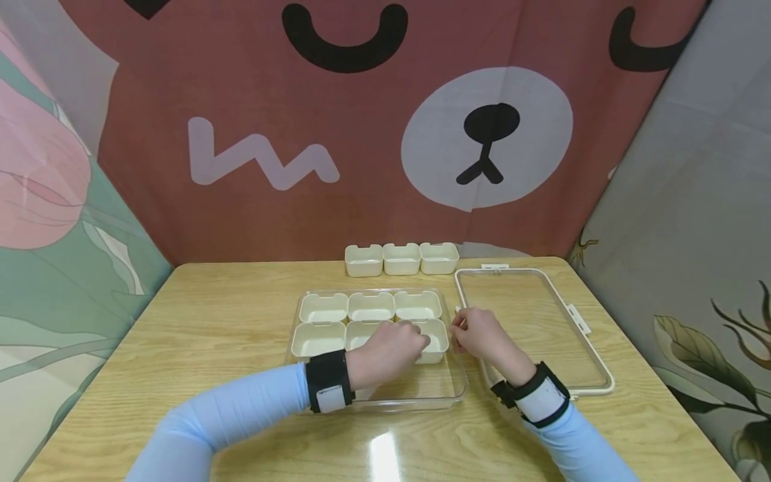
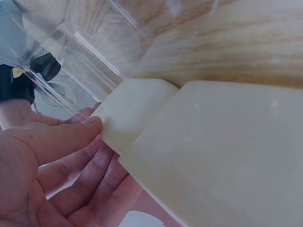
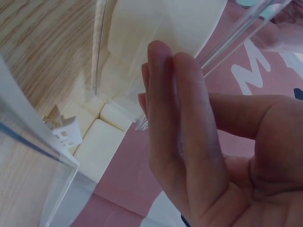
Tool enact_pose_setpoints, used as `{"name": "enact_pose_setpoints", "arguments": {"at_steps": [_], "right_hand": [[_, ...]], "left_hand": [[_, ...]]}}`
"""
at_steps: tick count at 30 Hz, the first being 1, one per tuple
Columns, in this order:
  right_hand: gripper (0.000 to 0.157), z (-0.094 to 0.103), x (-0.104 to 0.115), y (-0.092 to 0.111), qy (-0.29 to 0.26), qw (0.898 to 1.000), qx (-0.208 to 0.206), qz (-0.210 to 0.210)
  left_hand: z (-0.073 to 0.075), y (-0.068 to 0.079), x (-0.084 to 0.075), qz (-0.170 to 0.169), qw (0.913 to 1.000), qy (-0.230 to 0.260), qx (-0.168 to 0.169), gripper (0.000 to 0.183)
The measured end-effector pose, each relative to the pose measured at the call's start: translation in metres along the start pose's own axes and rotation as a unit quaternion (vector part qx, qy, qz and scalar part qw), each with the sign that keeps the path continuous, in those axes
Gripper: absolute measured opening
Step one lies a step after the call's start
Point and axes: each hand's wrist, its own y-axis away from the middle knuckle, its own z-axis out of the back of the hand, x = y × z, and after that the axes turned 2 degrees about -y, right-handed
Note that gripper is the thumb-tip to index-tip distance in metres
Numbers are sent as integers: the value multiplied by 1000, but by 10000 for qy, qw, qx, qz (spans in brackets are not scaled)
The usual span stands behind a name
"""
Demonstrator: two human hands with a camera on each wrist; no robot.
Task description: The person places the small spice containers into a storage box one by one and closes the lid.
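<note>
A clear plastic box (image 1: pixel 415 404) holds two rows of small cream bins. My left hand (image 1: pixel 388 351) reaches over the front row and pinches the front right bin (image 1: pixel 438 340) at its edge. In the left wrist view the thumb lies on that bin's side (image 2: pixel 137 111), with the other fingers curled beyond it. My right hand (image 1: pixel 484 338) is at the box's right wall, its fingers fairly straight. In the right wrist view two fingers (image 3: pixel 177 109) overlap the clear wall, with a cream bin (image 3: pixel 161 28) behind it.
Three more cream bins (image 1: pixel 401 259) stand in a row at the table's back edge. To the right lies a clear lid (image 1: pixel 602 388) with a white rim and clips, partly beneath my right forearm. A printed cloth (image 1: pixel 361 221) hangs behind the table.
</note>
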Motion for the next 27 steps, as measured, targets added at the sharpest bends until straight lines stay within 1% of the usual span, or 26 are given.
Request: {"name": "enact_pose_setpoints", "arguments": {"at_steps": [7, 14, 17, 21, 23, 27], "right_hand": [[9, 0, 0, 0, -4, 9999, 5, -114], [10, 1, 0, 0, -24, 10000, -4, -96], [10, 1, 1, 0, -84, 9999, 4, -149], [10, 1, 2, 0, -99, 9998, 22, -182], [10, 1, 2, -1, -66, 9998, 34, -163], [10, 0, 1, -1, -49, 9999, 27, -146]], "left_hand": [[3, 3, 3, -77, 9999, 116, -66, 8], [8, 5, 7, -16, 9996, 238, -151, 6], [12, 6, 12, 88, 9994, 289, -184, 6], [15, 6, 19, 291, 9992, 144, -234, 6], [16, 6, 23, 390, 9987, 68, -319, 6], [17, 6, 35, 578, 9964, 62, -622, 6]]}}
